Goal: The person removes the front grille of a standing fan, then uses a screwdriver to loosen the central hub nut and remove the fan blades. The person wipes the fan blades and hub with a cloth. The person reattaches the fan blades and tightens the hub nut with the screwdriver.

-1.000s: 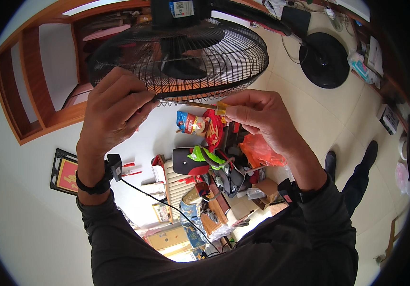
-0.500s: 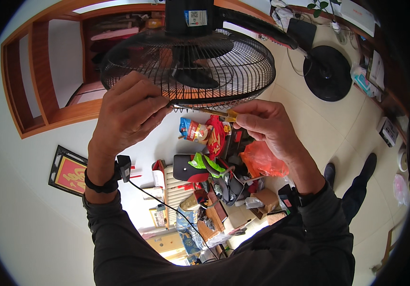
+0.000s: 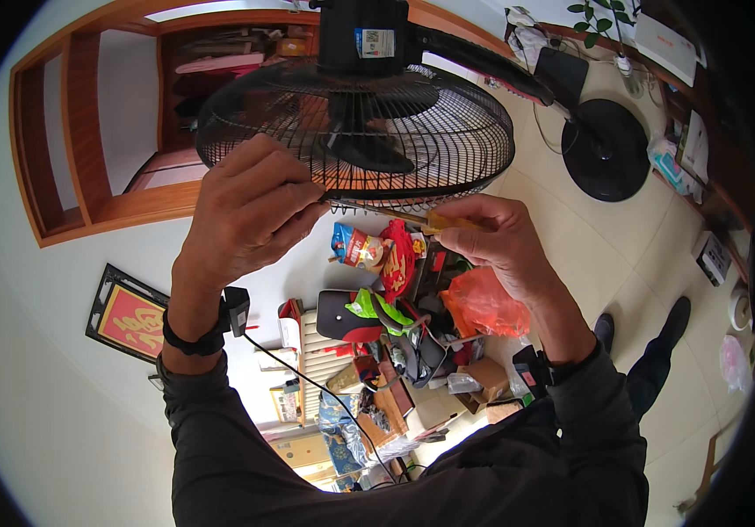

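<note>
A black floor fan with a round wire grille lies tilted across the upper middle, its motor housing above the grille. My right hand grips a screwdriver by its yellowish handle, with the thin metal shaft pointing left along the grille's near rim. At the shaft's tip, my left hand has its fingertips pinched together against that rim. Whatever is between those fingertips is hidden. Both wrists wear black bands, and a cable runs down from the left one.
The fan's round black base rests on the tiled floor at the right. An open wooden cabinet stands at the left. Below the hands are snack bags, an orange plastic bag and piled boxes. Another person's dark-clothed leg shows at the right.
The whole scene has shifted slightly down and right in the picture. My right fingers have changed position a little around the screwdriver handle; the left hand keeps its pinch at the rim.
</note>
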Action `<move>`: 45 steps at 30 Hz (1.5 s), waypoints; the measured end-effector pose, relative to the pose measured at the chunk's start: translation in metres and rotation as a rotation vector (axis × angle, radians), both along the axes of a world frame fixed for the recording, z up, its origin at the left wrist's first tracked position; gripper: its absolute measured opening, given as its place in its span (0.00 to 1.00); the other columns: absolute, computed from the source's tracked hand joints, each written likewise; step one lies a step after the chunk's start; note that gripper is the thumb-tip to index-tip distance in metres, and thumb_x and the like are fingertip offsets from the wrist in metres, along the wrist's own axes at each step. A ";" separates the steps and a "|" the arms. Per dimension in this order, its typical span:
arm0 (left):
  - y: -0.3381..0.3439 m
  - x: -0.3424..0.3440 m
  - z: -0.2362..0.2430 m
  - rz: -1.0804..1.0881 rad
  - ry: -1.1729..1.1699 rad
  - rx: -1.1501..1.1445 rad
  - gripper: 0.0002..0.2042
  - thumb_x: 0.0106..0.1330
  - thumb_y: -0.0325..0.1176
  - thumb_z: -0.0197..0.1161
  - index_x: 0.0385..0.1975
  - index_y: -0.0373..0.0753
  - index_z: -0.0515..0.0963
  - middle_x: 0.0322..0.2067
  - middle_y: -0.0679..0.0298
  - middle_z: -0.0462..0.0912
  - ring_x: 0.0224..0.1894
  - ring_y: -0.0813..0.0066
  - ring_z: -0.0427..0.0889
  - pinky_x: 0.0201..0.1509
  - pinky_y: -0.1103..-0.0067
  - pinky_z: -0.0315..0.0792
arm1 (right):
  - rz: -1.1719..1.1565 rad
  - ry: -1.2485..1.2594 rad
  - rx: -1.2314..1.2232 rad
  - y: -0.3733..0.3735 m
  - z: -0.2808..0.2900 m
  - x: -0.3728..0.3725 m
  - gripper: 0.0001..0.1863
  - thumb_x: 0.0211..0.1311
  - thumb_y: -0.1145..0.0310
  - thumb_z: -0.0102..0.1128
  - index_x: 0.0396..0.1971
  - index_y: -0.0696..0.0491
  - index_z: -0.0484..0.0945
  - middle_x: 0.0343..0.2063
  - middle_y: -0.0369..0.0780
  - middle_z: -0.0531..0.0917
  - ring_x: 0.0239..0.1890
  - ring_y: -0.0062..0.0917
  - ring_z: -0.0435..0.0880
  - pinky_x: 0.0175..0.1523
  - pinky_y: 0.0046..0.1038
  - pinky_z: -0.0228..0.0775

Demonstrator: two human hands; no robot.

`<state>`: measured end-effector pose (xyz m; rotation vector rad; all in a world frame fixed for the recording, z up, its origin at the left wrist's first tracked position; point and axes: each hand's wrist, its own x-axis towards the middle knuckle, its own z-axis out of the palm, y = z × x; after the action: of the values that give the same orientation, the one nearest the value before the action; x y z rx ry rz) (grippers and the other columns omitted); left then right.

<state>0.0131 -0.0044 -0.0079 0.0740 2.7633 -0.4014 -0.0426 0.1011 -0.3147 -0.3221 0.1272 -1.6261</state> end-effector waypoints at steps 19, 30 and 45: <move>0.002 0.001 0.001 0.006 0.000 -0.022 0.10 0.49 0.25 0.80 0.29 0.38 0.85 0.31 0.65 0.82 0.34 0.67 0.80 0.34 0.72 0.75 | 0.054 -0.003 0.046 0.016 0.016 -0.024 0.11 0.71 0.72 0.69 0.49 0.61 0.88 0.28 0.36 0.85 0.19 0.08 0.68 0.22 0.14 0.55; 0.002 0.001 0.000 0.006 0.005 -0.012 0.11 0.49 0.24 0.80 0.30 0.37 0.84 0.31 0.65 0.82 0.35 0.66 0.80 0.35 0.72 0.75 | 0.120 0.000 0.077 0.016 0.018 -0.029 0.12 0.72 0.68 0.70 0.47 0.60 0.89 0.29 0.37 0.86 0.18 0.08 0.68 0.21 0.14 0.54; 0.000 0.006 0.001 0.003 0.005 -0.006 0.14 0.48 0.25 0.82 0.31 0.36 0.83 0.32 0.62 0.82 0.36 0.64 0.81 0.34 0.71 0.75 | -0.304 0.307 0.046 0.021 0.038 -0.036 0.17 0.61 0.81 0.73 0.51 0.61 0.86 0.38 0.41 0.89 0.39 0.21 0.89 0.49 0.23 0.84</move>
<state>0.0191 -0.0048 -0.0074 0.0669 2.7668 -0.4095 -0.0782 0.1224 -0.2772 -0.5365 0.4644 -1.8606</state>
